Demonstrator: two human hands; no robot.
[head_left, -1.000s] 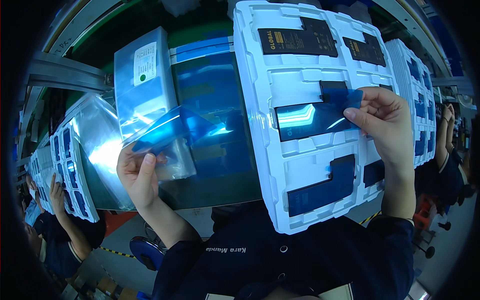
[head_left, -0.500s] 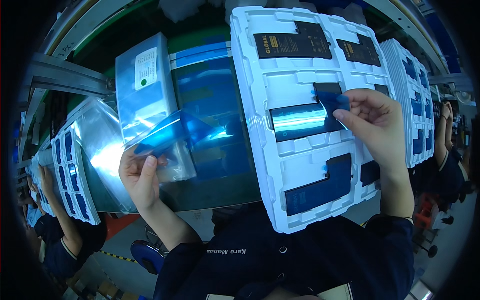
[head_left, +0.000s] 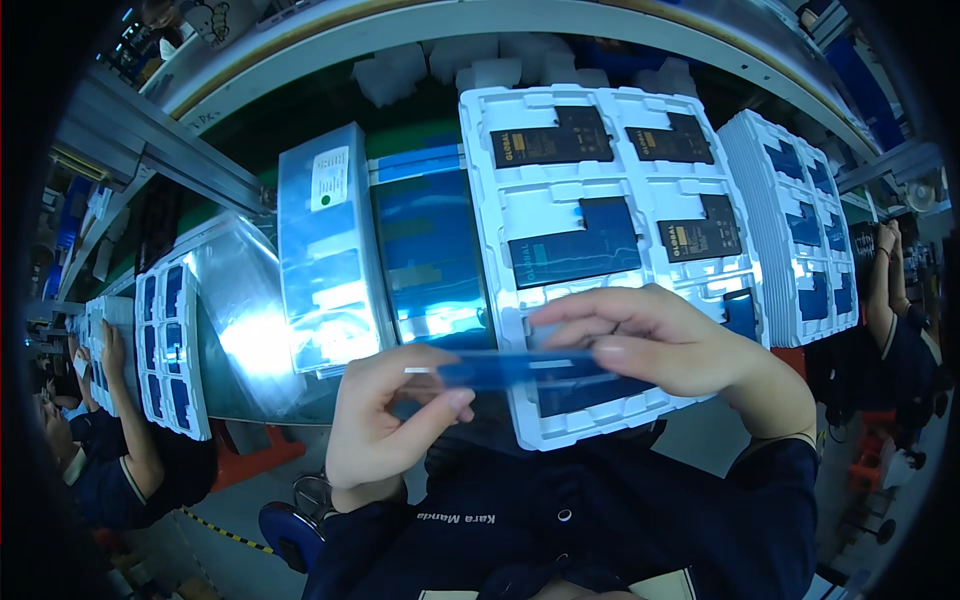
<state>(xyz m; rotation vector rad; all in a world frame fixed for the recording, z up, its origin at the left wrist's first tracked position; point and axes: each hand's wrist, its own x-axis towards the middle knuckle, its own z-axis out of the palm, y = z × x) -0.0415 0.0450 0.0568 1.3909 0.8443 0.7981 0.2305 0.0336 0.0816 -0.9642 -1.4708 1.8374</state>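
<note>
Blue film [head_left: 490, 372], blurred, stretched between the hands above the near-left part of the white tray [head_left: 530, 215]; long axis runs left to right. Left hand [head_left: 385, 420], at the film's left end, thumb and fingers closed on it. Right hand [head_left: 670, 345] at the right end, fingers spread over the tray; can't tell if its thumb pinches. Near-row dark flat piece [head_left: 580, 398] lies just below the film in view, right hand nearer to it.
</note>
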